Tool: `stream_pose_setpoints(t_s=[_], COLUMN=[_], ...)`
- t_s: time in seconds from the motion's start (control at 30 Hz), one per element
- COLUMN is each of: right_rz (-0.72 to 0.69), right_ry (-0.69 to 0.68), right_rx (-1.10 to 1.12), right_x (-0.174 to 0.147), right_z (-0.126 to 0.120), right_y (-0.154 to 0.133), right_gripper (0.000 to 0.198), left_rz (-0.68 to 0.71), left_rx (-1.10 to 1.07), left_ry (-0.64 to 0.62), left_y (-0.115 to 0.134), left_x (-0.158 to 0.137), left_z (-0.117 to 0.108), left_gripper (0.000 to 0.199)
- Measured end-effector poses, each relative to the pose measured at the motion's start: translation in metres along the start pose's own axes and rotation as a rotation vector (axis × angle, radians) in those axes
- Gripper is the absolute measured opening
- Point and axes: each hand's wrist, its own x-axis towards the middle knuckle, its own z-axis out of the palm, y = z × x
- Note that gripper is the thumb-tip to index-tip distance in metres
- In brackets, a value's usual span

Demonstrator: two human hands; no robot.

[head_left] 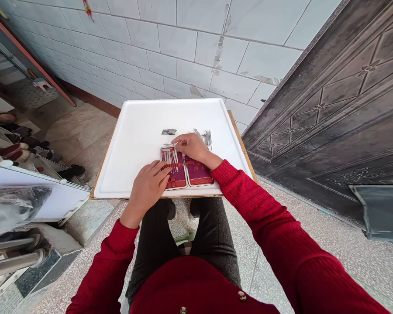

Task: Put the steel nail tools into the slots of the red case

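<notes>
Left hand [146, 183]: rests on purple case [201, 173], frame centre, fingers slightly parted
Right hand [191, 147]: sits at slim tools [170, 157], fingertips narrow, cannot tell if holding

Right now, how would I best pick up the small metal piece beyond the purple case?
Pinch the small metal piece across its long edges, probably from above left: it looks flat and sideways-long, and the right hand is to its right.
</notes>
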Motion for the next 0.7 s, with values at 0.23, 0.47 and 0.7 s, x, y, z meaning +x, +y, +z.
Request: stream_pose_setpoints(t_s=[0.23, 0.47, 0.7], right_rz=[-0.087, -0.079, -0.088], right_ry=[0.070, 0.011, -0.052], right_rx=[-0.194, -0.414, -0.563], right_x=[-0.003, -0.011, -0.014], right_z=[0.002, 0.000, 0.000], right_y=[-0.001, -0.015, -0.021], right_gripper=[0.023, 0.027, 0.030], left_rz=[0.034, 0.033, 0.029], left_rx=[0.003, 0.011, 0.016], left_ry=[0.020, 0.022, 0.024], left_y=[-0.001, -0.001, -0.002], left_x=[0.000, 0.000, -0.001], left_z=[0.000, 0.000, 0.002], left_gripper=[0.031, 0.031, 0.030])
